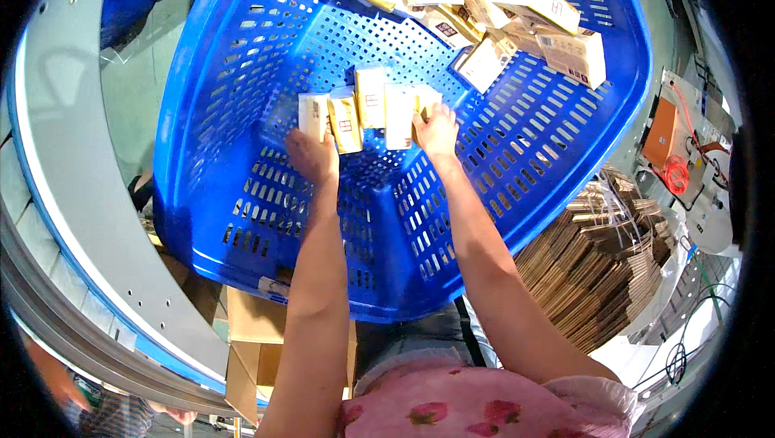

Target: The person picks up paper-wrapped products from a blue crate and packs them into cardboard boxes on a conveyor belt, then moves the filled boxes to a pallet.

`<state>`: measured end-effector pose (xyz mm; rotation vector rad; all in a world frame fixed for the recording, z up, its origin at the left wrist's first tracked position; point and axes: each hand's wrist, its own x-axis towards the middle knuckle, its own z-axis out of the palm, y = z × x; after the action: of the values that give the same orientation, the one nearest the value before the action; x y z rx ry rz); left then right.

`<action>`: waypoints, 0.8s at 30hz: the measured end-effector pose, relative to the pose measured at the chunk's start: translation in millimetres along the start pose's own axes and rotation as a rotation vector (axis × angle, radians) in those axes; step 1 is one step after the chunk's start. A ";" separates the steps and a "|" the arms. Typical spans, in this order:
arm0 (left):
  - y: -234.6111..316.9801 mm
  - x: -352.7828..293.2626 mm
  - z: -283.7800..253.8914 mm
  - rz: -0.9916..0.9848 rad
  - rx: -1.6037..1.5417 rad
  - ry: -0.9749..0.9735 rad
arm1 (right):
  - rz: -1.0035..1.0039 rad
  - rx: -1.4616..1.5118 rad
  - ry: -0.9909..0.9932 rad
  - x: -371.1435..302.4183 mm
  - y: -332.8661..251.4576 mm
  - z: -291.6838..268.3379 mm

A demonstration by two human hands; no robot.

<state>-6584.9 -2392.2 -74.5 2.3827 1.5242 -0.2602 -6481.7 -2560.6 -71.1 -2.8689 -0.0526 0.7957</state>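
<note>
Both of my arms reach down into a large blue plastic basket point(182, 115) with slotted walls. Inside it, several small white-and-yellow cartons point(370, 99) stand side by side in an uneven row between my hands. My left hand point(313, 155) closes around the lower end of the leftmost carton point(313, 111), thumb on its right side. At the other end of the row, my right hand point(437, 129) has its fingers curled on the rightmost yellow carton point(425, 100), which it partly hides. More cartons of the same kind point(484, 10) lie in a loose heap at the basket's far side.
A stack of flattened brown cardboard point(597, 260) stands right of the basket. Below its near left edge is an open cardboard box point(254, 357). A curved grey conveyor frame point(73, 155) runs along the left. Part of another person point(121, 414) shows at lower left.
</note>
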 end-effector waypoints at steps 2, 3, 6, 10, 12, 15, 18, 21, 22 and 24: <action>-6.8 -5.3 5.9 -0.084 -0.076 -0.105 | -0.185 -0.016 0.126 7.1 -16.2 -8.8; -10.1 -4.2 6.8 -0.107 -0.139 -0.126 | -0.359 0.048 0.210 16.3 -28.3 -15.1; -5.6 -1.1 10.3 -0.029 -0.199 -0.159 | -0.840 0.013 0.148 44.0 -62.1 -24.8; -23.3 7.1 25.8 0.101 -0.274 -0.142 | -0.770 -0.109 -0.273 31.0 -83.5 -11.3; -26.6 7.5 29.0 0.095 -0.284 -0.214 | -0.812 -0.075 -0.241 14.9 -69.0 -2.2; -27.6 5.2 29.6 0.074 -0.261 -0.332 | -0.636 0.087 0.274 2.4 -26.6 0.5; -38.3 8.8 36.8 0.222 -0.256 -0.201 | 0.046 0.132 0.172 -7.4 -1.6 -7.0; -20.7 12.3 33.0 0.124 -0.230 -0.397 | 0.288 0.760 -0.104 2.2 6.1 20.1; -9.7 12.9 25.6 0.031 -0.214 -0.536 | 0.267 0.819 -0.107 7.7 8.5 20.9; -12.6 16.7 20.4 0.088 -0.239 -0.475 | 0.191 0.950 -0.132 19.7 10.3 27.9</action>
<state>-6589.1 -2380.1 -100.7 2.0091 1.1566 -0.5450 -6479.3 -2565.1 -106.4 -1.9354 0.4598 0.7581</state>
